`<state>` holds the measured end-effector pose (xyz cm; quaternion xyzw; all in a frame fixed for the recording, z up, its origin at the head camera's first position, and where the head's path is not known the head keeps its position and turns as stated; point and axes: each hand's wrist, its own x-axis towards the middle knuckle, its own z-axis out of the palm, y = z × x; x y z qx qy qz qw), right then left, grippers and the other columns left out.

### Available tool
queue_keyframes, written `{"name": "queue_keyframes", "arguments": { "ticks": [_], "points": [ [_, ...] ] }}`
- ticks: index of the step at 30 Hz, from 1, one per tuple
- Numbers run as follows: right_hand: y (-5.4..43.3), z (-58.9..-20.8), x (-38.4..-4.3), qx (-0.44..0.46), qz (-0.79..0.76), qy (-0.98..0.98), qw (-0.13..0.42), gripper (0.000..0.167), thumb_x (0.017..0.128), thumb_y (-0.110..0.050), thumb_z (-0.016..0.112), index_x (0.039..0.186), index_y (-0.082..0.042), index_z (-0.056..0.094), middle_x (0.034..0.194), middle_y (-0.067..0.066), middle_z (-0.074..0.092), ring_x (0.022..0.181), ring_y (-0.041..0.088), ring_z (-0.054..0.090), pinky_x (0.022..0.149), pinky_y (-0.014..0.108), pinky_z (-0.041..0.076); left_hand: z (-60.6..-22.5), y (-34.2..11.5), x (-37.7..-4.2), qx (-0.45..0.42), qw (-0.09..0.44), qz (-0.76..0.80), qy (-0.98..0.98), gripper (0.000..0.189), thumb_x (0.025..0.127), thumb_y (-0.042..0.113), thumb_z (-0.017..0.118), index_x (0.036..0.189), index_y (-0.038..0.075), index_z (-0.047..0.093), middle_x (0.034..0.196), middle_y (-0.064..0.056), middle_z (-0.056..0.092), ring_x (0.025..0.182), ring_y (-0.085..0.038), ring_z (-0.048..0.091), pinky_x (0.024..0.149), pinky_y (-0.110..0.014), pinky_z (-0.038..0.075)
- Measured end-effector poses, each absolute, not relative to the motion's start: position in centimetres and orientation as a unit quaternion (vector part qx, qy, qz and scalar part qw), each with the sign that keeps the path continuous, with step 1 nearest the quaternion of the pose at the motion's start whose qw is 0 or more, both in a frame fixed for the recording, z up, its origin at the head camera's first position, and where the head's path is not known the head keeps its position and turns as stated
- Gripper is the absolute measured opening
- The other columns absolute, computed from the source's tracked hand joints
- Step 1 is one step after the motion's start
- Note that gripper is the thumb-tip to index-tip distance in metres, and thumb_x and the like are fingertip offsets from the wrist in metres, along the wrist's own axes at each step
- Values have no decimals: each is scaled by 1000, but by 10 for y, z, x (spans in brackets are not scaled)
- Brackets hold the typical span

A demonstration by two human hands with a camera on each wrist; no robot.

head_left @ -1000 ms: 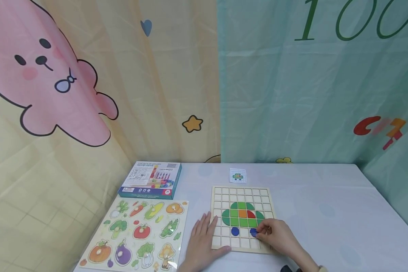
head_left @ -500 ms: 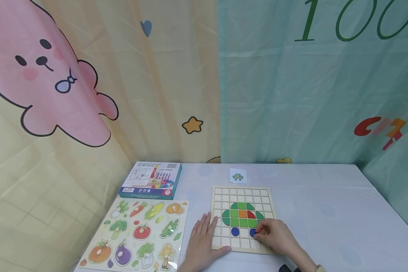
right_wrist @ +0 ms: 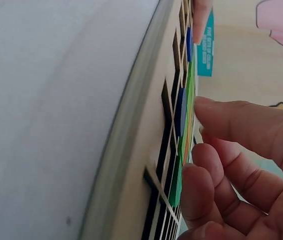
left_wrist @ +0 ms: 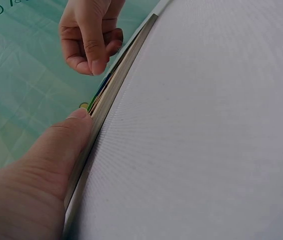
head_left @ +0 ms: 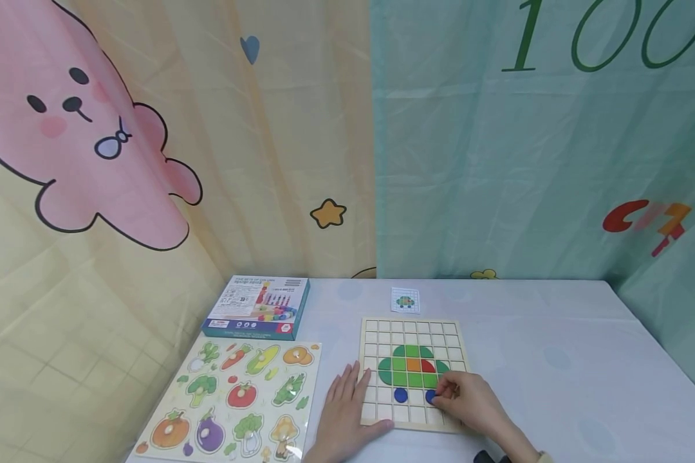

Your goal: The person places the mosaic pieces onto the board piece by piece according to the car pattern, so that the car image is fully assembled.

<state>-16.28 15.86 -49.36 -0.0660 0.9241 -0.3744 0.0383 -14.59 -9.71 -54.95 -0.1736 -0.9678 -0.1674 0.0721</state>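
Note:
A wooden grid board [head_left: 411, 425] lies on the table, its cells filled in the middle with green, orange and red pieces [head_left: 414, 365] shaped like a car. Below them sit two blue discs. My left hand [head_left: 344, 411] lies with straight fingers along the board's left side, its thumb on the front edge, as the left wrist view also shows. With curled fingers, my right hand [head_left: 472, 402] has thumb and fingertips on the edge of the right blue disc [head_left: 430, 397], partly covering it. The left blue disc [head_left: 401, 395] lies flat in its cell, untouched.
Behind the board lies a small card [head_left: 405, 300] printed with a similar car. A vegetable puzzle board [head_left: 255, 386] lies to the left, with a flat toy box [head_left: 257, 307] behind it. Printed curtains [head_left: 486, 161] hang along the back of the table.
The right blue disc has shifted slightly and now lies flatter in its cell; my right fingertips have drawn a little toward its edge. My left hand stays put.

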Motion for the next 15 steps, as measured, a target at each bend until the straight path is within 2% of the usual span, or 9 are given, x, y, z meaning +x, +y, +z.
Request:
{"name": "queue_keyframes", "arguments": {
  "ticks": [5, 12, 15],
  "points": [
    [173, -489, -158, -30, -386, 922, 28, 16, 79, -18, 77, 74, -18, 62, 64, -8, 52, 57, 12, 45, 49, 23, 38, -549, -96, -145, -179, 81, -171, -965, 100, 77, 81, 41, 148, 11, 32, 155, -11, 21, 142, -28, 14, 113, -45, 12],
    [200, -490, -151, 12, -377, 926, 33, 16, 80, -22, 76, 75, -15, 63, 64, -5, 52, 57, 14, 46, 48, 24, 37, -558, -99, -146, -173, 88, -166, -967, 101, 76, 83, 39, 149, 14, 32, 155, -10, 21, 142, -26, 13, 114, -41, 10],
    [208, -494, -149, 22, -369, 928, 38, 16, 80, -22, 76, 75, -14, 63, 65, -5, 52, 58, 14, 44, 48, 24, 36, -559, -101, -145, -173, 87, -168, -967, 101, 76, 82, 40, 148, 13, 32, 155, -10, 22, 142, -27, 13, 113, -43, 12]
  ]
}}
